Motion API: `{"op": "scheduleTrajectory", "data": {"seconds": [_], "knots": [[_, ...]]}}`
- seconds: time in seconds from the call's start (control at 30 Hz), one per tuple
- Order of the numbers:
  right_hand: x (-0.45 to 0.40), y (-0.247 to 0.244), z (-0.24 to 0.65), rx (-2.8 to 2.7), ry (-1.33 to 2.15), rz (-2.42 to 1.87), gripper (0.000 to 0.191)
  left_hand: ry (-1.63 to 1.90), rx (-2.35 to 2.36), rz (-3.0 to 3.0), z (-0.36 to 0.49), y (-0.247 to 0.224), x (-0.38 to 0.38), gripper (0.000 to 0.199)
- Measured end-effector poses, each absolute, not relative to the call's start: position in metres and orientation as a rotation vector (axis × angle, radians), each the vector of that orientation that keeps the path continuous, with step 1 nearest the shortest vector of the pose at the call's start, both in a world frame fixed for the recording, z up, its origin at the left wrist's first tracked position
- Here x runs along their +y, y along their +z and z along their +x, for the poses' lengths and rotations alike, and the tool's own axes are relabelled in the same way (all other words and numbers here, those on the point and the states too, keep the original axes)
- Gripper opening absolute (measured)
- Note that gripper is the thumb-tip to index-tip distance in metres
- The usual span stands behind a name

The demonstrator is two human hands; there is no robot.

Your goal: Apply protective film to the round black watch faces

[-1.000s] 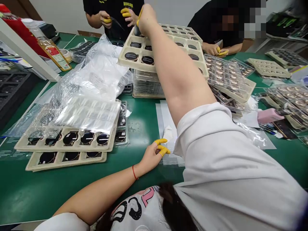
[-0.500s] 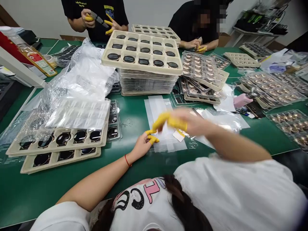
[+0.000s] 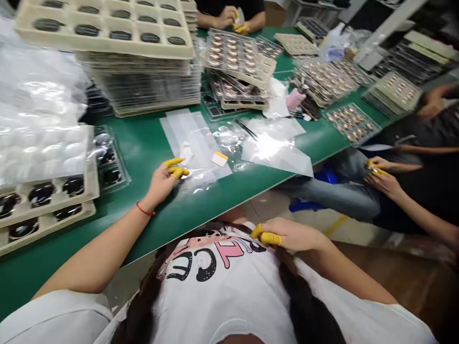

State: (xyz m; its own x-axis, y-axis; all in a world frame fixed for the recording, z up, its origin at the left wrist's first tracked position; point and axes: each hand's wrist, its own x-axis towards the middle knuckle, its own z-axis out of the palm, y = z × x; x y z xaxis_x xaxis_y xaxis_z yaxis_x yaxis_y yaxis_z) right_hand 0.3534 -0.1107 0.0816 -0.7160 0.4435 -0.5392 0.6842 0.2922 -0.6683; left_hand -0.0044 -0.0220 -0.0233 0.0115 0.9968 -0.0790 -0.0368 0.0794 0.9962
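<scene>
My left hand (image 3: 165, 180) lies over thin translucent white sheets (image 3: 202, 131) on the green table. It wears yellow finger cots, and its fingers are stretched out and slightly apart. At its fingertips is a small crumpled white piece (image 3: 186, 152); no firm grip on it shows. A small white card with a yellow edge (image 3: 219, 158) rests on the sheets to the right. My right hand (image 3: 283, 234), also in yellow finger cots, is against the front of the white shirt (image 3: 229, 282), beside a dark braid. Its fingers are curled closed, and what they hold is hidden.
A tall stack of trays with dark round discs (image 3: 139, 86) stands at back left, more trays (image 3: 46, 191) at left. Black tweezers (image 3: 246, 129), clear film (image 3: 276, 148) and a pink bottle (image 3: 296, 99) lie right. A co-worker's hands (image 3: 382, 174) are at the right.
The view has swung right. My right hand has gone from above the sheets back to the shirt front. My left hand stays at the sheets, with the small white piece now visible beside it.
</scene>
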Motion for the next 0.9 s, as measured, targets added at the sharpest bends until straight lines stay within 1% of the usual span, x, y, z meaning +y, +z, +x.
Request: {"op": "scheduleTrajectory", "data": {"seconds": [0.1, 0.17, 0.23, 0.33, 0.43, 0.53, 0.67, 0.77, 0.83, 0.9], "knots": [[-0.139, 0.088, 0.39, 2.054, -1.264, 1.325, 0.043, 1.168, 1.256, 1.162, -0.004, -0.022, -0.02, 0.052], [-0.156, 0.089, 0.402, 2.002, -1.276, 1.535, 0.036, 1.173, 1.284, 1.175, -0.002, -0.02, -0.02, 0.052], [-0.167, 0.086, 0.405, 1.996, -1.331, 1.619, 0.031, 1.177, 1.292, 1.188, 0.0, -0.017, -0.02, 0.051], [-0.168, 0.075, 0.398, 2.056, -1.397, 1.586, 0.037, 1.186, 1.274, 1.187, 0.003, -0.017, -0.021, 0.05], [-0.149, 0.069, 0.389, 2.166, -1.39, 1.572, 0.041, 1.204, 1.26, 1.186, 0.006, -0.019, -0.022, 0.046], [-0.111, 0.077, 0.374, 2.33, -1.361, 1.571, 0.037, 1.206, 1.262, 1.21, 0.006, -0.02, -0.023, 0.043], [-0.038, 0.101, 0.33, 2.65, -1.37, 1.634, 0.032, 1.224, 1.167, 1.146, 0.01, -0.021, -0.02, 0.038], [0.037, 0.13, 0.281, 2.89, -1.462, 1.717, 0.022, 1.246, 1.156, 1.136, 0.019, -0.025, -0.014, 0.037], [0.1, 0.152, 0.244, 3.068, -1.496, 1.861, 0.018, 1.235, 1.133, 1.147, 0.026, -0.03, -0.009, 0.036], [0.166, 0.171, 0.207, 3.264, -1.362, 2.06, 0.016, 1.214, 1.107, 1.16, 0.031, -0.034, -0.006, 0.035]]}}
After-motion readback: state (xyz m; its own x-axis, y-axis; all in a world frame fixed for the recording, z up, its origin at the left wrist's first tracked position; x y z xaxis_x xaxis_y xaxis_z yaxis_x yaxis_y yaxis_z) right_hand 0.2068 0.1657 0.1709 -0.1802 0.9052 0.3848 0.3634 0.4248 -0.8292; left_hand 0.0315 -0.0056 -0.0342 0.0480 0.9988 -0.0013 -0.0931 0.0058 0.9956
